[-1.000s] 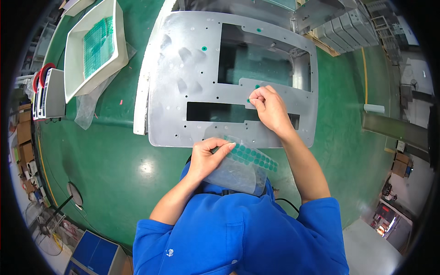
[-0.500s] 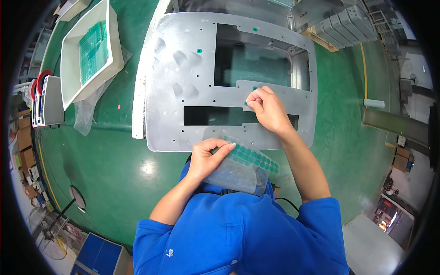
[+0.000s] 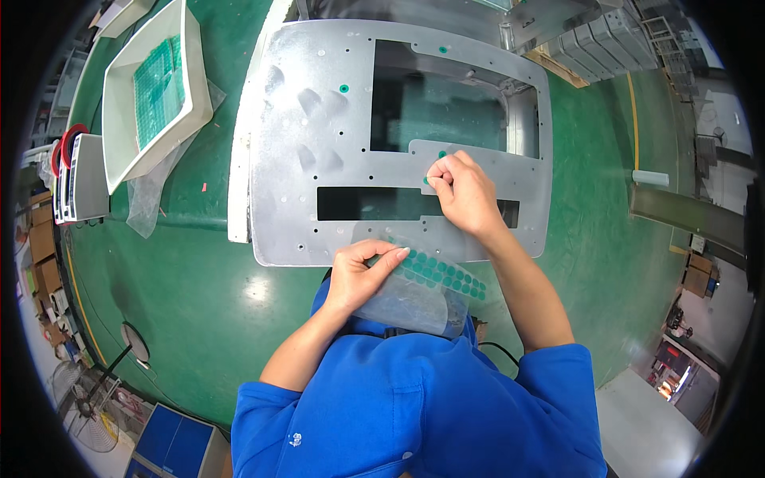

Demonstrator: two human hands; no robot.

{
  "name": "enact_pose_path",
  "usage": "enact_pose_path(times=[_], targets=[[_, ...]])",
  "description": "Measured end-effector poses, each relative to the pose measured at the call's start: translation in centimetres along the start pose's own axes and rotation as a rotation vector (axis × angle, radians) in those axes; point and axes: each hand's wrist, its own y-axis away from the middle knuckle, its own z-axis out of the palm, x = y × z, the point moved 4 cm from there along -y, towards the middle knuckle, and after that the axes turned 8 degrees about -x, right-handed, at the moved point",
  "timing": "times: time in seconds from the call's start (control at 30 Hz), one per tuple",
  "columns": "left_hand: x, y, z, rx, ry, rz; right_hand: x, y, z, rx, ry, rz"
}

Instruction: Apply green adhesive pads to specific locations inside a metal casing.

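My left hand (image 3: 358, 273) is closed on the edge of a clear sheet with rows of green round stickers (image 3: 443, 273), held in front of my body. A clear plastic backing hangs below it. My right hand (image 3: 464, 190) pinches a small green round sticker (image 3: 426, 181) against the grey metal panel (image 3: 319, 143), on the strip between its two rectangular openings. More green dots sit on the panel: one just above my fingertips (image 3: 442, 154), one at the upper left (image 3: 344, 88) and one near the far edge (image 3: 443, 49).
At left stands a white bin (image 3: 151, 162) holding green sheets (image 3: 158, 88), a clear plastic bag (image 3: 151, 199) beside it. Grey boxes (image 3: 594, 48) are stacked at the far right. A round fan (image 3: 94, 430) and a blue cabinet (image 3: 171, 442) are at lower left.
Both hands keep nearly the same position and grip. The view shifts very slightly; my right fingertips stay at the same spot on the panel.
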Motion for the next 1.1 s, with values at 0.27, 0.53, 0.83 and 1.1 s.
enact_pose_path(times=[0.27,0.53,0.83,1.1], targets=[[0.1,0.2,0.2,0.008,0.026,-0.010,0.2,0.0,-0.3,-0.059,-0.167,0.073],[1.2,1.6,-0.1,0.136,-0.005,0.135,1.4,-0.5,-1.3,-0.166,-0.415,-0.007],[3.0,4.4,0.8,0.152,0.090,0.199,-2.6,10.4,-2.3,-0.294,-0.590,-0.047],[1.7,6.1,3.4,0.003,-0.092,0.116,-1.6,14.0,-1.3,-0.135,-0.675,-0.167]])
